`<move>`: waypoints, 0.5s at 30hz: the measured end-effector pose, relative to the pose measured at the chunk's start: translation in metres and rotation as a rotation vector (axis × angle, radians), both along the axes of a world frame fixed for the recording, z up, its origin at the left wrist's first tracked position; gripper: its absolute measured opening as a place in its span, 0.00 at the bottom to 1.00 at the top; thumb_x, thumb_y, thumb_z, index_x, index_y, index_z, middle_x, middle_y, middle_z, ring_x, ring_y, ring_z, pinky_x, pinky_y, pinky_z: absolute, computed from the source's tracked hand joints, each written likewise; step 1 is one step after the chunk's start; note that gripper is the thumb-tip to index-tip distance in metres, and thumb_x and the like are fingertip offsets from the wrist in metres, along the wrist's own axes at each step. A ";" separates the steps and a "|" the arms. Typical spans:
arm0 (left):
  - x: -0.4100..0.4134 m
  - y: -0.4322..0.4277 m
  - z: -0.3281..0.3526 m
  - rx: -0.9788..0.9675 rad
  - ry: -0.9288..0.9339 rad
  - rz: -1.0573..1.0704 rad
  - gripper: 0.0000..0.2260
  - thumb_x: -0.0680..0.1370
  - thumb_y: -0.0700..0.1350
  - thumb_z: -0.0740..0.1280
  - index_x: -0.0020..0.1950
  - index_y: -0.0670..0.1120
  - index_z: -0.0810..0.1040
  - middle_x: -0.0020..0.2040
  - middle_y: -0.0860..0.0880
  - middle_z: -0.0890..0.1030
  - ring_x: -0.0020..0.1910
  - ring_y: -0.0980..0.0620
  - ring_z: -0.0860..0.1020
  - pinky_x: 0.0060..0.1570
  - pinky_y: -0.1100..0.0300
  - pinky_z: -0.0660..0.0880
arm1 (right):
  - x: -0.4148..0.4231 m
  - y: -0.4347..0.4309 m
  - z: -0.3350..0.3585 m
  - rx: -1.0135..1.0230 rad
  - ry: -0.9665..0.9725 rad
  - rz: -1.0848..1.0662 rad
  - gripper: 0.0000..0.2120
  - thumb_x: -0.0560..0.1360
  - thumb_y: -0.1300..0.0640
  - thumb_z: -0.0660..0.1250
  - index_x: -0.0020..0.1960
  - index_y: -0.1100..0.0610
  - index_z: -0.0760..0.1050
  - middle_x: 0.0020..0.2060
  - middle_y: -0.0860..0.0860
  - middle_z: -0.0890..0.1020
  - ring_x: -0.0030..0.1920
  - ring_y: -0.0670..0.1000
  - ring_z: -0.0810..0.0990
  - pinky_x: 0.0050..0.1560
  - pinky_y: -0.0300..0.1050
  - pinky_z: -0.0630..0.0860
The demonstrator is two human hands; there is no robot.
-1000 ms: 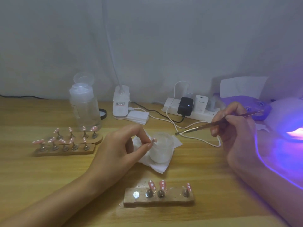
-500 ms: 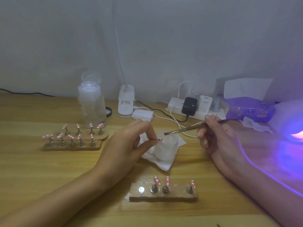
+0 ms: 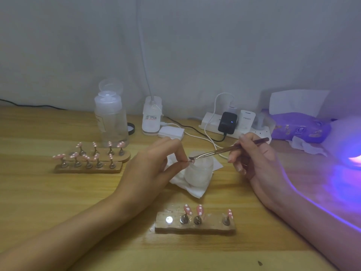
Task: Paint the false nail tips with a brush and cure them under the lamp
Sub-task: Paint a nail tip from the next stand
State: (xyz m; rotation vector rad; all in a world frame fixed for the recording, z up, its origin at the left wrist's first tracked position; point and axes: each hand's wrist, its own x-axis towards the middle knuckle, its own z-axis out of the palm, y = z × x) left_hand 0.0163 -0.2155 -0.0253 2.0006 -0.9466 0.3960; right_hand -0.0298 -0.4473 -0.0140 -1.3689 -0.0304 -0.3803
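My left hand (image 3: pixel 154 169) pinches one nail tip (image 3: pixel 190 160) between thumb and forefinger, close to the frosted jar (image 3: pixel 198 171). My right hand (image 3: pixel 256 159) grips the brush (image 3: pixel 224 150) pen-style, bristle end meeting the pinched tip. The lit lamp (image 3: pixel 351 153) stands to the right of my right hand.

A clear plastic bottle (image 3: pixel 111 118) stands upright at the back left of the wooden tabletop (image 3: pixel 39 192), its flip cap open. Farther right, a white power strip (image 3: pixel 210 122) lies by the wall and carries a black adapter (image 3: pixel 227 122). A purple tissue pack (image 3: pixel 300 127) lies beyond it.
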 end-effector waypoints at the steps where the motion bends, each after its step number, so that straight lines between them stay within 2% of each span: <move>1: 0.000 0.000 0.000 -0.003 0.005 0.001 0.06 0.77 0.47 0.71 0.43 0.55 0.75 0.43 0.57 0.77 0.37 0.55 0.71 0.36 0.60 0.69 | 0.000 0.000 0.000 -0.011 0.003 0.000 0.10 0.74 0.49 0.65 0.41 0.55 0.72 0.28 0.54 0.81 0.24 0.46 0.71 0.24 0.35 0.67; 5: -0.001 0.001 0.000 0.010 -0.002 0.017 0.06 0.77 0.48 0.71 0.43 0.54 0.75 0.43 0.57 0.77 0.37 0.56 0.71 0.36 0.59 0.70 | 0.001 -0.003 -0.001 0.014 0.010 -0.050 0.10 0.75 0.50 0.64 0.42 0.56 0.71 0.28 0.54 0.81 0.22 0.46 0.69 0.23 0.34 0.65; 10: 0.000 0.001 0.000 -0.007 0.000 0.010 0.06 0.77 0.47 0.71 0.43 0.54 0.75 0.42 0.57 0.77 0.36 0.54 0.71 0.35 0.60 0.69 | 0.001 0.000 0.000 -0.032 -0.006 -0.001 0.11 0.74 0.48 0.65 0.42 0.55 0.71 0.29 0.53 0.82 0.22 0.46 0.69 0.23 0.34 0.64; 15: -0.001 0.001 -0.001 -0.021 0.022 0.012 0.06 0.76 0.48 0.72 0.42 0.54 0.75 0.42 0.55 0.78 0.35 0.52 0.73 0.33 0.52 0.73 | 0.000 -0.003 0.001 0.033 -0.009 -0.043 0.10 0.74 0.49 0.64 0.42 0.55 0.71 0.27 0.52 0.80 0.22 0.45 0.69 0.23 0.33 0.64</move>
